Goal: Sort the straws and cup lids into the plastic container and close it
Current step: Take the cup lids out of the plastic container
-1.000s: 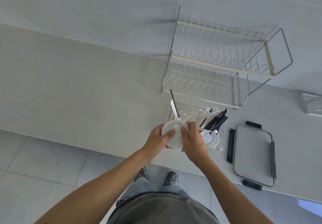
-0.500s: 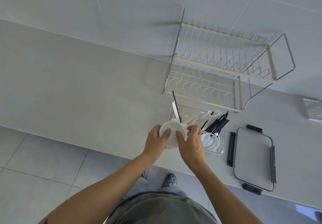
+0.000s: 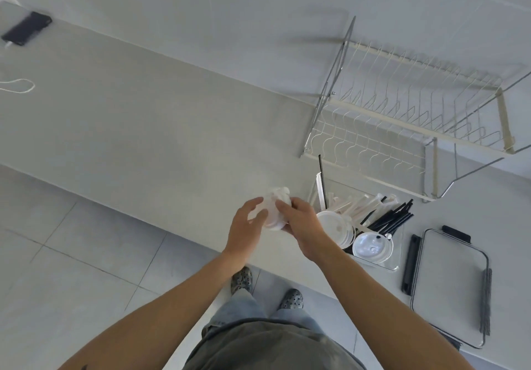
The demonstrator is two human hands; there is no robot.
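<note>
Closest to the camera, two bare forearms reach forward over the near edge of the pale desk (image 3: 138,128), above a pair of patterned shoes (image 3: 242,279) on the tiled floor (image 3: 57,254). Both hands meet at a small stack of white cup lids (image 3: 274,211), blurred by motion and held above the desk just left of the container. The left hand (image 3: 247,230) cups the stack from the left, its grip loosely curled with the thumb on the lids. The right hand (image 3: 301,223) holds the stack from the right, its grip curled round the rim.

Just right of the hands stands the clear plastic container (image 3: 393,263), open. At its near end sit two more white lids (image 3: 372,247), one leaning on the other. Behind them lie paper-wrapped white straws (image 3: 353,205) and a bundle of black straws (image 3: 393,217), slanting toward the far right corner. One black straw (image 3: 322,180) stands nearly upright at the far left corner beside a wrapped one.

Right of the container, apart from it, the container lid (image 3: 451,289) lies flat on the desk, its dark clasps folded outward.

Farther back a wire dish rack (image 3: 402,122) stands against the wall. Far off at the left end of the desk lie a dark phone (image 3: 27,28) and a loop of white cord (image 3: 20,85).
</note>
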